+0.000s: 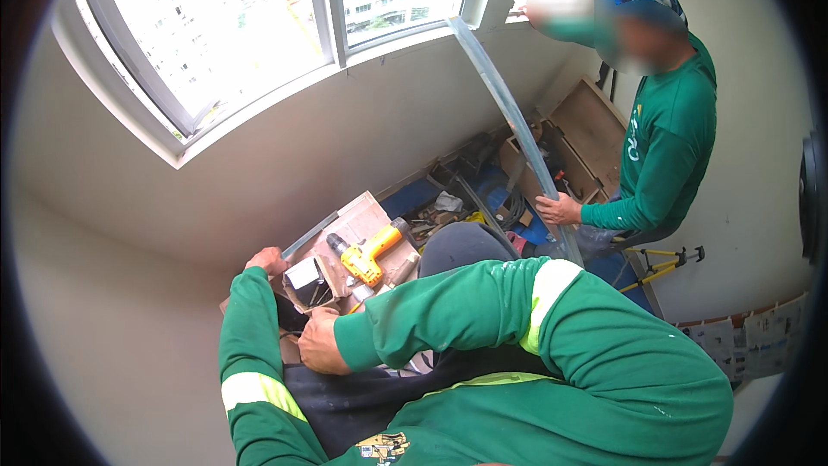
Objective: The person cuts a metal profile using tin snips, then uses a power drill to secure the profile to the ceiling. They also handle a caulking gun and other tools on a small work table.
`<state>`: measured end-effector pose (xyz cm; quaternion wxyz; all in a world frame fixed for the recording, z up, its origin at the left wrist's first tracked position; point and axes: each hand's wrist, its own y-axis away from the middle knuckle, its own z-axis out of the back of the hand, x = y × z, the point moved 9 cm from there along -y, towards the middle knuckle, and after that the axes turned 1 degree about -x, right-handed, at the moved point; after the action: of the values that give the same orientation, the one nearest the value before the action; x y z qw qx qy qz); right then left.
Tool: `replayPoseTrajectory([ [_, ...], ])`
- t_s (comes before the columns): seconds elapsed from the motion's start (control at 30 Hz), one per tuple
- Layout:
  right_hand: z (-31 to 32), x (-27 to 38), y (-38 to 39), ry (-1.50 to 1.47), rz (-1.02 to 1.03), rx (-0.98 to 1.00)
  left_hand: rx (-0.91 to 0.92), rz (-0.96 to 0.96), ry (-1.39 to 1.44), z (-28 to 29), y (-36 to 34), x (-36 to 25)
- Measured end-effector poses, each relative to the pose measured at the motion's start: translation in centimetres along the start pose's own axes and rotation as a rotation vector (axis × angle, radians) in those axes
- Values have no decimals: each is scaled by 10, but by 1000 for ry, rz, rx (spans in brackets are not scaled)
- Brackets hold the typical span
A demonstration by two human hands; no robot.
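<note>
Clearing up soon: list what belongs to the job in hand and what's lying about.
Likely the job's: metal strip, at left hand; small open box, near right hand; yellow drill, unheld.
Seemingly lying about: crumpled white scrap; open brown case.

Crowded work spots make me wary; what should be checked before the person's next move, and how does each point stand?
1. Left hand gripping thin metal strip: cannot tell; hand is at its near end.
2. Right hand holding something: cannot tell; its far side is hidden.
3. Yellow cordless drill clear of both hands: ok, lying on cardboard.
4. Long metal channel steadied: ok, co-worker's hand grips it.
5. Blue floor covering tidy: not ok, strewn with loose gear.
</note>
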<state>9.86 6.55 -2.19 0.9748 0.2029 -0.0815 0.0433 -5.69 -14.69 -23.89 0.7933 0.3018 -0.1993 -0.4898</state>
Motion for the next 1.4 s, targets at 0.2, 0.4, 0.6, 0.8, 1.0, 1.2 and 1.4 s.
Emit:
replayPoseTrajectory([
  [0.2, 1, 2, 3, 9, 28, 11, -1, -4, 10, 4, 7, -5],
  [0.4, 1, -2, 1, -14, 2, 19, -30, -77, 5, -3, -5, -4],
  [0.6, -3, -2, -3, -19, -5, 44, -83, -184, 20, -5, -13, -7],
  [0.8, -4, -3, -2, -17, -8, 9, -262, -94, -64, 25, -5, -9],
  [1.0, 22, -18, 12, -107, 27, -101, -500, -96, 167, 59, 9, -8],
  [1.2, 107, -180, 62, -373, -225, -346, -542, -120, 180, 70, 15, -5],
  [1.4, 128, -254, 117, -1231, -179, -607, -520, -133, 210, 59, -5, 6],
])
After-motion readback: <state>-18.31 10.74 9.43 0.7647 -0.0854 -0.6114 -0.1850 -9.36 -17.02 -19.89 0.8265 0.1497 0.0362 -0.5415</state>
